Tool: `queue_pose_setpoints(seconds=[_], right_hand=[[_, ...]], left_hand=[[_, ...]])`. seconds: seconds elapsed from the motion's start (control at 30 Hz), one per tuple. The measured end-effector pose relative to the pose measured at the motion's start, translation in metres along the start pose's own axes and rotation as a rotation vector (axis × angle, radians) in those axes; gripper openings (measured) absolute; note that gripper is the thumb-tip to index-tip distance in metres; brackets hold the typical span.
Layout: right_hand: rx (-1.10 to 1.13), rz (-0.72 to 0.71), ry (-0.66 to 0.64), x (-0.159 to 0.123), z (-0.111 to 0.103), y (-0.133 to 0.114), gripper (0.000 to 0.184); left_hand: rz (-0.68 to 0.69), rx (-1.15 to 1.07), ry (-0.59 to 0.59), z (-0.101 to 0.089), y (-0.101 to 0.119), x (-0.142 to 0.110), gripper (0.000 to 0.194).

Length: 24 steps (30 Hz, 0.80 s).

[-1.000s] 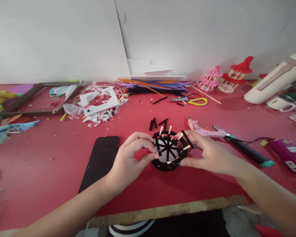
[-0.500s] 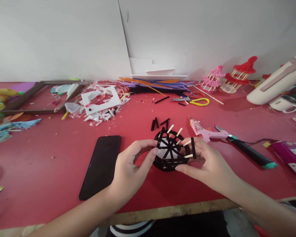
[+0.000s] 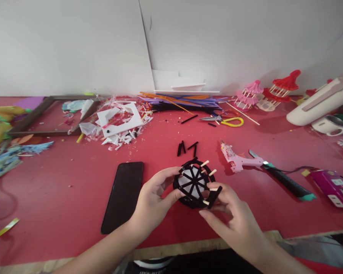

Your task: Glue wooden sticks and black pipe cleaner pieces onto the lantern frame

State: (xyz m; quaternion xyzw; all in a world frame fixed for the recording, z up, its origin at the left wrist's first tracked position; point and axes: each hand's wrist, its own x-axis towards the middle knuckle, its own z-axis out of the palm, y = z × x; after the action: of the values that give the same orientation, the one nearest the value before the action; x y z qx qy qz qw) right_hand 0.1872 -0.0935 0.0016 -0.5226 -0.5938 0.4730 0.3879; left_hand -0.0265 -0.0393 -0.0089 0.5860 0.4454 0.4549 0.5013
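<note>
A small round black wheel model (image 3: 193, 183) with black spokes and pale wooden sticks poking out of its rim stands on the red table (image 3: 74, 182). My left hand (image 3: 154, 201) grips its left side with thumb and fingers. My right hand (image 3: 234, 222) pinches a short black straw piece (image 3: 215, 196) against the model's lower right rim, at one of the sticks. A few loose black straw pieces (image 3: 186, 147) lie just behind the model.
A black phone (image 3: 124, 196) lies left of my hands. A pink glue gun (image 3: 236, 158) and a craft knife (image 3: 286, 182) lie to the right, with a purple device (image 3: 335, 185) beyond. Scissors (image 3: 225, 120), coloured straws (image 3: 183, 101), paper scraps (image 3: 117, 121) and pagoda models (image 3: 274, 91) sit further back.
The model has come closer to me and lower in view. My right hand has brought the black straw piece from the model's right side down to its lower right rim.
</note>
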Motion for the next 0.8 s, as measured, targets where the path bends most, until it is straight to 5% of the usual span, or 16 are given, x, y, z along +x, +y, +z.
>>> queue_pose_setpoints(seconds=[0.27,0.53,0.8], right_hand=[[-0.033,-0.014,0.040,-0.010,0.001,0.011,0.032],[-0.058,-0.009,0.007,-0.009,0.002,0.014,0.030],[-0.175,-0.035,-0.051,-0.015,-0.022,0.021,0.044]], left_hand=[[-0.019,-0.121,-0.170,-0.019,0.002,0.019,0.039],[0.056,-0.115,-0.213,-0.024,0.007,0.029,0.036],[0.033,-0.125,-0.253,-0.026,0.009,0.033,0.038]])
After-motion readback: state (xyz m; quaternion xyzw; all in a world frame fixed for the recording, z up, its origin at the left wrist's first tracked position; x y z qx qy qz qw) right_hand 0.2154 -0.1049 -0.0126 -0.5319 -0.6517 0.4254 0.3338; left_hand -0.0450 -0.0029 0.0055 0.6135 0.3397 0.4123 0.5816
